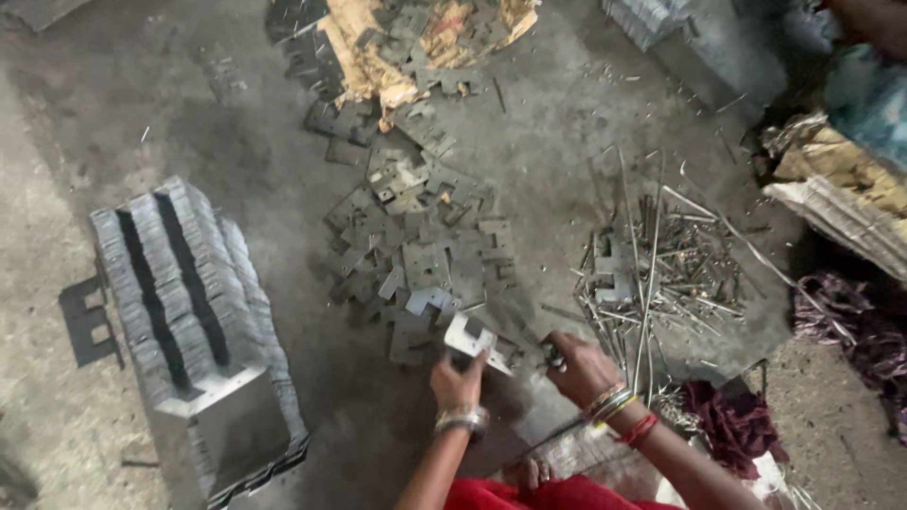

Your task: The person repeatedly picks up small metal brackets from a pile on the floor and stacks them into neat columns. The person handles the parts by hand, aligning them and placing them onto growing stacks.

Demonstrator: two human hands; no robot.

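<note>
Concrete floor, workshop, plates scattered ahead of both hands.
Left hand clamped on flat metal plate: stiff, thin, likely sharp-edged, best pinched by edges. Right hand closed on small part.

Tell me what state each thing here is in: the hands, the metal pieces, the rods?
Left hand: closed on a flat metal plate, lifted off the floor.
Right hand: closed on a small dark piece.
Loose plates: scattered flat.
Stacked plates: packed on edge.
Rods: heaped loosely.
</note>
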